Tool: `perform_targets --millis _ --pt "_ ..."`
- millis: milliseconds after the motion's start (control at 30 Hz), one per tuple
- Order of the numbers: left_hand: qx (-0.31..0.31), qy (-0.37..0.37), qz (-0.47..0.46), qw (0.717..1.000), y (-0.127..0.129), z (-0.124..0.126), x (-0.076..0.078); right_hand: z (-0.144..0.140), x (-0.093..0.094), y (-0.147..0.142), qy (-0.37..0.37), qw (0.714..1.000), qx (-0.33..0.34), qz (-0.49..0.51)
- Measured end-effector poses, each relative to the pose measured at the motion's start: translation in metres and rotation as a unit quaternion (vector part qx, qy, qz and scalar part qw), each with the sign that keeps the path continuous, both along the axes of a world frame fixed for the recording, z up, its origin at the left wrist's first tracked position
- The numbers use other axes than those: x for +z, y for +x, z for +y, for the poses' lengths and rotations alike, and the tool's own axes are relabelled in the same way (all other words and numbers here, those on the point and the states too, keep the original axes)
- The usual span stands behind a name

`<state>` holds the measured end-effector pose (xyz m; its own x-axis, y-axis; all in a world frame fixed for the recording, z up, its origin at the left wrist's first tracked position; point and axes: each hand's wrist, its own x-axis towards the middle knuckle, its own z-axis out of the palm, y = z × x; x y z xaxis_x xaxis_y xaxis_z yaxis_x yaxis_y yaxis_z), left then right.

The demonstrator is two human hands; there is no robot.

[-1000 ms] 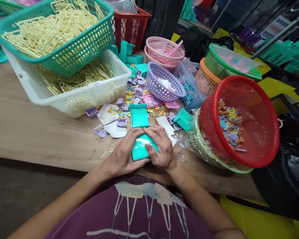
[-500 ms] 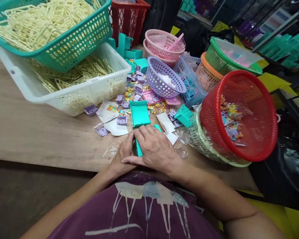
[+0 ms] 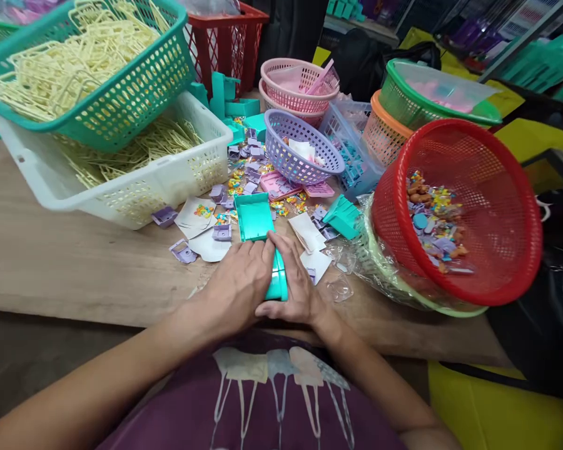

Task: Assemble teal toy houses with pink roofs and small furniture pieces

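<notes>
Both my hands grip a teal plastic box-like part (image 3: 276,284) low over the table's front edge. My left hand (image 3: 241,278) lies over its left side, covering much of it. Along the right side, my right hand (image 3: 293,284) is wrapped, its thumb across the near end. Just beyond my fingers an open teal tray-shaped part (image 3: 254,217) rests on the table. Small purple plastic pieces (image 3: 222,232) and white paper sheets (image 3: 211,245) lie to the left. More white paper (image 3: 307,232) and a teal part (image 3: 342,217) are to the right.
A teal basket (image 3: 136,81) of pale yellow pieces sits on a white basket (image 3: 136,194) at left. A red basket (image 3: 455,206) of small colourful parts leans at right. Behind stand a purple basket (image 3: 304,165), pink baskets (image 3: 300,100) and a blue basket (image 3: 361,178). Clear plastic scraps (image 3: 340,287) lie nearby.
My left hand has come over the top of the teal part, and my right hand has moved from its top to its right side. More of the part shows. The view has shifted slightly.
</notes>
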<state>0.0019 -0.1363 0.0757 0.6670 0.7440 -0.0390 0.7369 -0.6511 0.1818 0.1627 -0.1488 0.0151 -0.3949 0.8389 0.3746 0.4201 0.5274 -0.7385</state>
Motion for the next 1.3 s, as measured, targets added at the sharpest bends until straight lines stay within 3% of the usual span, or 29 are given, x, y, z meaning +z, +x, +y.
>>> perform_targets --millis 200,500,700,867,1000,1067,1133,1233,1300 --pt "0.037 0.027 0.003 0.999 0.011 -0.005 -0.007 -0.004 -0.007 -0.008 0.007 0.995 -0.045 0.086" --pt "0.047 -0.005 -0.026 0.999 0.010 0.000 -0.003 0.001 -0.004 -0.010 0.005 0.995 -0.045 0.089" --pt "0.048 -0.020 -0.047 0.998 0.000 0.011 -0.009 0.012 -0.001 -0.009 -0.016 0.995 -0.045 0.090" --pt "-0.031 0.070 -0.115 0.990 -0.016 0.009 -0.014 0.002 0.019 0.008 -0.021 0.998 0.024 0.054" --pt "-0.074 0.142 -0.082 0.984 -0.031 -0.004 -0.022 -0.015 0.019 0.016 0.030 0.999 -0.025 0.011" --pt "-0.061 0.121 -0.090 0.987 -0.041 -0.010 -0.025 -0.020 0.014 0.016 0.087 0.995 -0.050 0.012" --pt "-0.064 0.052 -0.111 0.990 -0.054 -0.016 -0.026 -0.026 0.010 0.015 0.113 0.993 -0.044 0.008" --pt "-0.063 -0.034 -0.167 0.983 -0.071 -0.018 -0.028 -0.028 0.009 0.018 0.066 0.992 -0.087 0.062" --pt "-0.033 -0.027 -0.215 0.976 -0.073 -0.016 -0.032 -0.026 0.008 0.020 0.002 0.979 -0.163 0.124"
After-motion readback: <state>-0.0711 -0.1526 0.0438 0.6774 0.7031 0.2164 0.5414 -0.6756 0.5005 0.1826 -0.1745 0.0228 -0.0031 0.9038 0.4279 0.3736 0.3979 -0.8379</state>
